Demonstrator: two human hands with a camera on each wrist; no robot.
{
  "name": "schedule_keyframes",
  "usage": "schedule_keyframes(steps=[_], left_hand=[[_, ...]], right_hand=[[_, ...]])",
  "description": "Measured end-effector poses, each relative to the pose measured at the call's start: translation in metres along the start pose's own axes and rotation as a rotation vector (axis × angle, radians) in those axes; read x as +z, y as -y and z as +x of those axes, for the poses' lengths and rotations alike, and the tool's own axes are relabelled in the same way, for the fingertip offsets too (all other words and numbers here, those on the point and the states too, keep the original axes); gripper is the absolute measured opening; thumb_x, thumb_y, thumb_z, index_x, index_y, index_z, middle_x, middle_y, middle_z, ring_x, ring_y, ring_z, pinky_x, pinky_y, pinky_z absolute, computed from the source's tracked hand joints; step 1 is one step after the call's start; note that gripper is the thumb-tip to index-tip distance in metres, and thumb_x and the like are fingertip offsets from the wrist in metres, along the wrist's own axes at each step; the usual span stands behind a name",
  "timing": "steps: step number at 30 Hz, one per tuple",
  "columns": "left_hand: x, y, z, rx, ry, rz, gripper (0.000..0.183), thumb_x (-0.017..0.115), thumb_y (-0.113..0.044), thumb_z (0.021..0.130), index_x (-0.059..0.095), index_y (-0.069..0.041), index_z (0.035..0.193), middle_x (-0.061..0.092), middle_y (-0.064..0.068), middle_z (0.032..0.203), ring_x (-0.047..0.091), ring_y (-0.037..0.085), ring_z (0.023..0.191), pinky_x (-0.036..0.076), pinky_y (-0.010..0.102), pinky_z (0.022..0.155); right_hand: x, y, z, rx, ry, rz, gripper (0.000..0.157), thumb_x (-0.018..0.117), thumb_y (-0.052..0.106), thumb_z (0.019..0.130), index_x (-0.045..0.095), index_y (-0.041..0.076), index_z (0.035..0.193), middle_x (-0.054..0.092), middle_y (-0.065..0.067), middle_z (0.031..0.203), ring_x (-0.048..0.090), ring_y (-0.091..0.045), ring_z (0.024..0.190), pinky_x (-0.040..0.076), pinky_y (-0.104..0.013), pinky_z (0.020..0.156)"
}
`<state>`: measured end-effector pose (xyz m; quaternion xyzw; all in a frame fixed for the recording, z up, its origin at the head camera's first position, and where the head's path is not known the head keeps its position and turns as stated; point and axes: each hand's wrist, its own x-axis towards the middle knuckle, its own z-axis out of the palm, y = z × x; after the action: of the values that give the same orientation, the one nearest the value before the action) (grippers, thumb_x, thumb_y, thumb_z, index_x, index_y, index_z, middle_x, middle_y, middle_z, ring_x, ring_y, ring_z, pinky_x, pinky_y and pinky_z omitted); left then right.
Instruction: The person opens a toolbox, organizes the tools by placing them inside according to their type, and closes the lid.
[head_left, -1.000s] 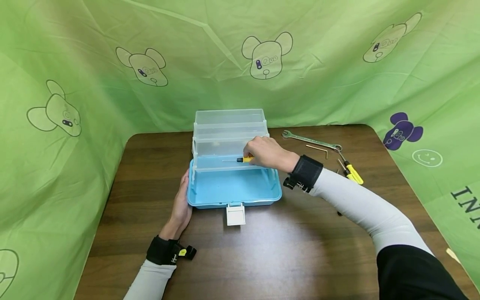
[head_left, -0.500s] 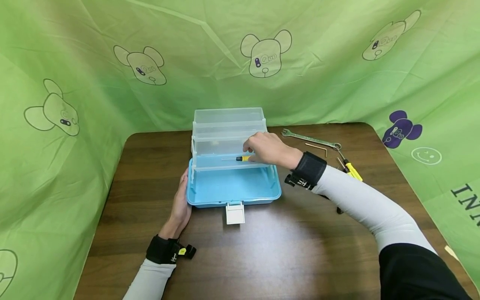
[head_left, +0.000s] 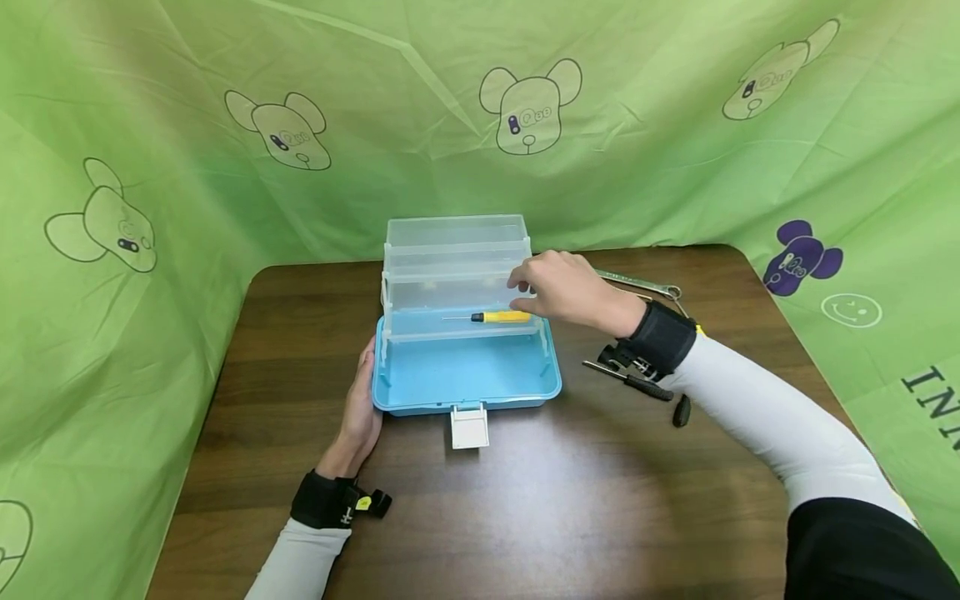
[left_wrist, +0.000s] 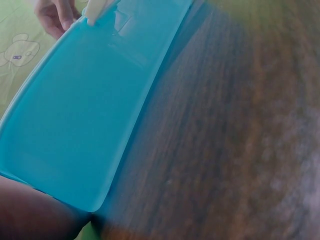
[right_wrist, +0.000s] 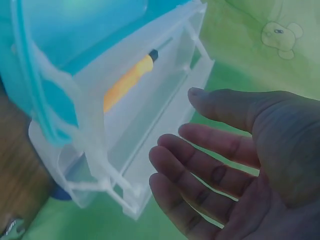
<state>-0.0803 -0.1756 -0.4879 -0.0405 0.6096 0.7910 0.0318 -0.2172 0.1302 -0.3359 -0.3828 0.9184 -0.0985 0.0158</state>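
A blue toolbox (head_left: pixel 465 371) stands on the table with its stepped clear trays (head_left: pixel 420 292) raised at the back and its white latch (head_left: pixel 470 427) hanging at the front. In the lowest clear tray lies a small screwdriver (head_left: pixel 506 317) with a yellow handle, also visible in the right wrist view. My right hand (head_left: pixel 566 287) hovers just right of it, fingers loosely bent and holding nothing. Along the box's left side my left hand (head_left: pixel 362 417) rests with its fingers extended against the wall. The left wrist view shows mainly the blue box wall (left_wrist: pixel 95 100).
A combination wrench (head_left: pixel 641 283) lies at the back right, partly behind my right hand. A black-handled tool with a metal shaft (head_left: pixel 611 371) and another black handle (head_left: pixel 682 411) lie under my right forearm. Green printed cloth (head_left: pixel 375 183) surrounds the table.
My right hand has let go of the screwdriver, leaving it in the tray, and has moved right and slightly back. My left hand has stayed at the box's side.
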Motion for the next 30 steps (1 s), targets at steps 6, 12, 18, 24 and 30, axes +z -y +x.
schedule_keyframes(steps=[6,12,18,24,30], left_hand=[[-0.001,0.000,-0.001,-0.010,-0.003,-0.004,0.060,0.018,-0.037,0.119,0.004,-0.010,0.171,0.006,0.004,0.178,0.004,0.016,0.162,0.005,0.040,0.132],[-0.001,0.000,-0.002,0.000,0.000,0.001,0.060,0.018,-0.036,0.119,0.004,-0.011,0.171,0.006,0.004,0.178,0.004,0.016,0.162,0.005,0.041,0.132],[-0.002,0.000,-0.001,0.003,0.006,0.016,0.060,0.018,-0.036,0.119,0.005,-0.010,0.171,0.007,0.004,0.177,0.005,0.017,0.162,0.005,0.043,0.132],[-0.002,0.000,0.000,0.010,0.005,0.015,0.060,0.018,-0.037,0.119,0.006,-0.010,0.171,0.007,0.004,0.177,0.005,0.017,0.162,0.005,0.043,0.132],[0.000,0.000,0.000,-0.003,0.003,0.005,0.060,0.018,-0.036,0.119,0.005,-0.011,0.171,0.006,0.004,0.178,0.004,0.017,0.162,0.005,0.041,0.132]], right_hand=[[-0.010,-0.008,-0.017,0.037,-0.021,-0.022,0.021,0.085,0.026,0.092,0.081,0.012,0.107,0.070,0.002,0.082,0.063,-0.016,0.069,0.050,-0.038,0.054],[-0.017,-0.022,-0.039,0.076,-0.031,-0.038,0.025,0.085,0.025,0.092,0.081,0.011,0.112,0.075,0.000,0.088,0.068,-0.017,0.074,0.055,-0.042,0.058],[-0.019,-0.038,-0.065,0.126,-0.026,-0.059,0.030,0.086,0.026,0.090,0.081,0.009,0.115,0.078,-0.005,0.092,0.072,-0.019,0.076,0.054,-0.039,0.054],[-0.016,-0.053,-0.087,0.160,-0.007,-0.066,0.031,0.086,0.025,0.091,0.080,0.007,0.116,0.080,-0.007,0.096,0.074,-0.022,0.078,0.054,-0.039,0.053],[-0.009,-0.066,-0.110,0.184,0.006,-0.067,0.032,0.086,0.026,0.091,0.080,0.007,0.116,0.080,-0.005,0.095,0.073,-0.022,0.074,0.054,-0.042,0.054]])
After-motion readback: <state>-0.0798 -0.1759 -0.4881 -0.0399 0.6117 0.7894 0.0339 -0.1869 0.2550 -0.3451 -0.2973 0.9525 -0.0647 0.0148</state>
